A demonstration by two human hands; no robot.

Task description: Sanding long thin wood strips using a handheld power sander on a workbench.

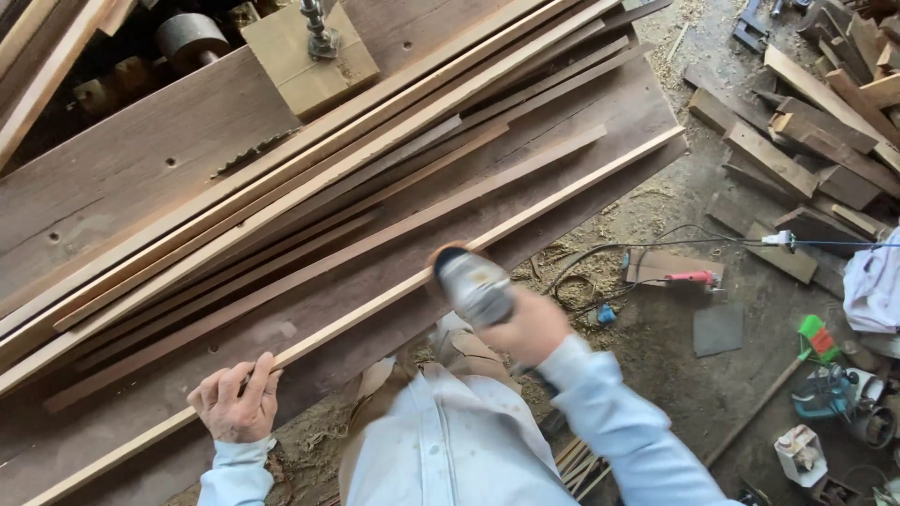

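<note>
Pale wood strip (375, 305) lies along the near edge of the tabletop (141, 159), running diagonally from its near left end up toward the far right corner. Right hand (530, 323) wrapped tight round a handheld power sander or grinder (473, 281), its head pressed onto the strip about midway; tool is blurred, exact type hard to tell. Left hand (234, 398) clamps the same strip nearer the left end, fingers curled over its top, probably to keep it from sliding or chattering under the tool. Strip sits at the very edge, likely so the tool can reach it freely. Beside it, further in, more long slats (309, 192), pale and dark, stacked parallel. Tabletop is rough dark planking; a saw blade's teeth (248, 155) poke through a slot toward the far left, a pale block (309, 56) beyond. Floor (656, 375) is dirt and sawdust, with a cable (637, 248), offcuts (806, 141) piled at right, small tools scattered.
</note>
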